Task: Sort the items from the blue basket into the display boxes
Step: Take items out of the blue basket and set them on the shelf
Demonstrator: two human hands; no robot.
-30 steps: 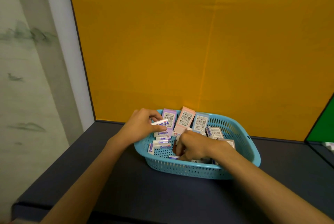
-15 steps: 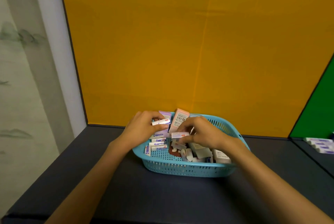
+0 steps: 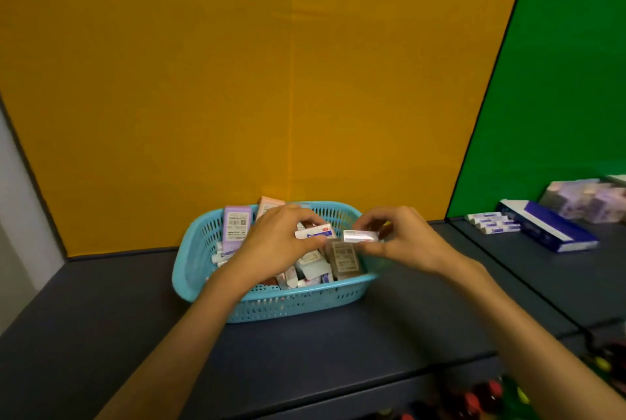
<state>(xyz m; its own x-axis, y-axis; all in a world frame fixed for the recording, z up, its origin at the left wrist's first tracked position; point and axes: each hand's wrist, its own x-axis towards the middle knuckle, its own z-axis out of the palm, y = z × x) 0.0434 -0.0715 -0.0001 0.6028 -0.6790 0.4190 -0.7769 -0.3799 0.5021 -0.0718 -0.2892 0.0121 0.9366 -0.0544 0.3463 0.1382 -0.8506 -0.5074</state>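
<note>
Basket (image 3: 271, 304) sits at centre of the tabletop (image 3: 338, 352), packed with small boxes. Left hand (image 3: 274, 243) pinches a white box (image 3: 313, 233) above it. Right hand (image 3: 403, 243) pinches a pale box (image 3: 359, 236) alongside. Display boxes (image 3: 545, 226) lie at 3 o'clock, well apart.

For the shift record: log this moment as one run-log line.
left hand: holds small white box | right hand: pinches small pale box | both over blue basket | display boxes: none filled here

Left hand (image 3: 276, 243) fingers curled pinching, right hand (image 3: 403, 243) likewise, forearms extended
</note>
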